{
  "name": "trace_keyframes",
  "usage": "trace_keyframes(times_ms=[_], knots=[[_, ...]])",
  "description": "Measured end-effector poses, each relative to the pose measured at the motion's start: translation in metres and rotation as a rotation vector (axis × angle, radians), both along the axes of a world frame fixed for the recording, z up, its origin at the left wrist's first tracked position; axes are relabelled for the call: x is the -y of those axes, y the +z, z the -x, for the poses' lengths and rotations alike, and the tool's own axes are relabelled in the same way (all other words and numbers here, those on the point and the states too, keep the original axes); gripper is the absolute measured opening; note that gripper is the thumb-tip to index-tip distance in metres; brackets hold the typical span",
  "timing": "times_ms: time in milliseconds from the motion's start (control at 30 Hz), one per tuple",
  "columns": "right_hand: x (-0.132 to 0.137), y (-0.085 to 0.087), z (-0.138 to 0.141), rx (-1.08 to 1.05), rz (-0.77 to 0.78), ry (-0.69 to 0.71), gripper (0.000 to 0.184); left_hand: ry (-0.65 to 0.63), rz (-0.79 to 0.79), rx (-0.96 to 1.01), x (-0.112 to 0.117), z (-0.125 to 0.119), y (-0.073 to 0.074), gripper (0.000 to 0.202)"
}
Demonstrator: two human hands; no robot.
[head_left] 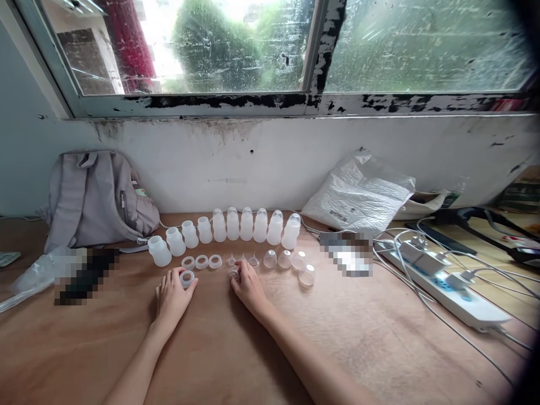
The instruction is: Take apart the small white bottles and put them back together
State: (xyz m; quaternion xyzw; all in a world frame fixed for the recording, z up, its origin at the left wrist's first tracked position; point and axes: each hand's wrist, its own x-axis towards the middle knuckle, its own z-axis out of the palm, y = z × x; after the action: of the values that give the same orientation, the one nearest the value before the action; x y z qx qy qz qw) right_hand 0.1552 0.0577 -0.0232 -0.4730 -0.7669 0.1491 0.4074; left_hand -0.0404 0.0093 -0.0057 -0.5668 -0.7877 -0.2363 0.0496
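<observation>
My left hand (174,293) is closed around a white bottle ring (187,279), held between thumb and fingers just above the table. Behind it lie more rings (202,261) in a short row. My right hand (250,288) pinches a clear bottle teat (233,273); its fingers hide part of it. Other clear teats (253,261) stand beside those fingertips, points up. To the right sit several clear domed caps (284,259). At the back stand several open, frosted baby bottle bodies (159,251), and to their right several capped baby bottles (247,225) in a curved row.
A grey backpack (95,197) and a clear plastic bag (40,275) are at the left of the wooden table (211,349). On the right are a silvery packing bag (358,194), a white power strip (447,287) and tangled cables (405,264). A window (236,50) rises behind.
</observation>
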Motion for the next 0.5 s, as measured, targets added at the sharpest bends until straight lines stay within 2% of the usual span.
trace_keyframes(times_ms=[200, 500], knots=[[-0.0029, -0.0024, -0.0049, -0.176, 0.111, 0.040, 0.021, 0.023, 0.058, 0.050, -0.0037, 0.0072, -0.0011, 0.032], [-0.0052, -0.0051, -0.0055, -0.218, 0.132, 0.070, 0.022, 0.035, 0.045, 0.058, -0.0035, 0.0076, 0.0002, 0.035]])
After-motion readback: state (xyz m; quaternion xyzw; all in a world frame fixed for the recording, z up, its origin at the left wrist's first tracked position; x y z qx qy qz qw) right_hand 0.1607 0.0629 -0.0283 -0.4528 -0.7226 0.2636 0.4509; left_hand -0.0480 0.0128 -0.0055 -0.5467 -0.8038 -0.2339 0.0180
